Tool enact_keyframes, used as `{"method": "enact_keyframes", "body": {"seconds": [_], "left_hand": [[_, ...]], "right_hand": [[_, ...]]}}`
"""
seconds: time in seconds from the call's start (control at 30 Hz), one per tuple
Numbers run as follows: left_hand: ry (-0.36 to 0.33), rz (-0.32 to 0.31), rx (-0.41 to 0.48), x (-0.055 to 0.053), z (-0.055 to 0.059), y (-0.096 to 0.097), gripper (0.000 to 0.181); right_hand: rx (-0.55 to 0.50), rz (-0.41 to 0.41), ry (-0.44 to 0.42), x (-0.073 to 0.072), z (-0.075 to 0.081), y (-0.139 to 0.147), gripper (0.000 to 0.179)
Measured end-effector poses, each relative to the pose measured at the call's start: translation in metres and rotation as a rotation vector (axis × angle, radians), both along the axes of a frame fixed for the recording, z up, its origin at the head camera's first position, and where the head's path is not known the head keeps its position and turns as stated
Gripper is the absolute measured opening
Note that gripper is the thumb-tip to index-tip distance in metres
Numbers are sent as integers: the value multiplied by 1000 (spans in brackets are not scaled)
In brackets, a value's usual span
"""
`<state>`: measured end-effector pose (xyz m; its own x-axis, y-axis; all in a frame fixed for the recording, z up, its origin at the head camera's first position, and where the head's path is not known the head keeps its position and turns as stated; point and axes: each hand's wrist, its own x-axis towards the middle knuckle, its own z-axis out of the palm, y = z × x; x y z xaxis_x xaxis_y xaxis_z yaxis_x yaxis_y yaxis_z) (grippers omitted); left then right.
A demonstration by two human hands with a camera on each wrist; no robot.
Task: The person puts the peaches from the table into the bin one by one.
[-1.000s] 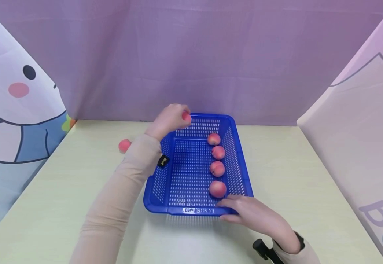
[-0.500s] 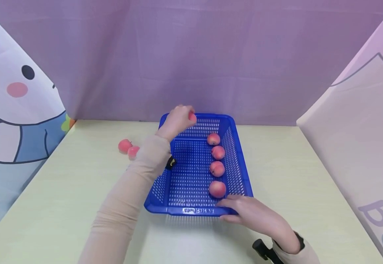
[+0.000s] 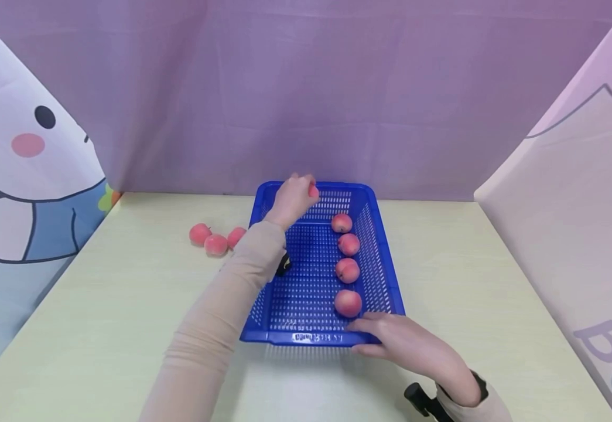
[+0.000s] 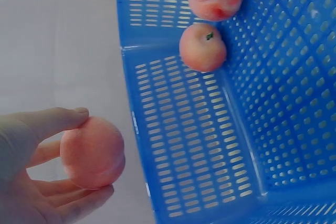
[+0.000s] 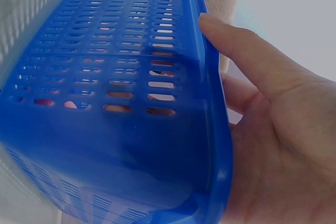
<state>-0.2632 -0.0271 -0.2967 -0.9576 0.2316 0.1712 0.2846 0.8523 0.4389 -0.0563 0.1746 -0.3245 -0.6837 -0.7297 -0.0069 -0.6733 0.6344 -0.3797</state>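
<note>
My left hand (image 3: 294,199) holds a peach (image 4: 93,153) between thumb and fingers, above the far end of a blue plastic basket (image 3: 308,338). Most of that fruit is hidden by the hand in the head view. Along the basket's right side lies a row of several peaches, the nearest peach (image 3: 348,303) close to the front wall. At the front right corner my right hand (image 3: 408,346) grips the basket's rim, and in the right wrist view its thumb (image 5: 247,51) lies against the rim with other fingers beyond it.
Left of the basket, three peaches sit on the pale table (image 3: 100,310): a far-left peach (image 3: 200,234), a middle peach (image 3: 216,245) and a right peach (image 3: 236,236), partly behind the left sleeve (image 3: 216,328). A purple cloth (image 3: 306,94) hangs behind the basket.
The left hand has moved right over the basket with its peach. As the sleeve shifted, more of the peaches on the table came into view. The right hand and basket stay put.
</note>
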Motion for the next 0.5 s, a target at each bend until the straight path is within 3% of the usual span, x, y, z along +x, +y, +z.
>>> {"method": "enact_keyframes", "body": {"seconds": [0.27,0.5], "left_hand": [[54,19,5,-5,-16,7,30],[20,51,17,-8,-26,10,28]], "right_hand": [[2,-1,-9,0,0,0,24],[-3,-2,-6,0,0,0,24]]}}
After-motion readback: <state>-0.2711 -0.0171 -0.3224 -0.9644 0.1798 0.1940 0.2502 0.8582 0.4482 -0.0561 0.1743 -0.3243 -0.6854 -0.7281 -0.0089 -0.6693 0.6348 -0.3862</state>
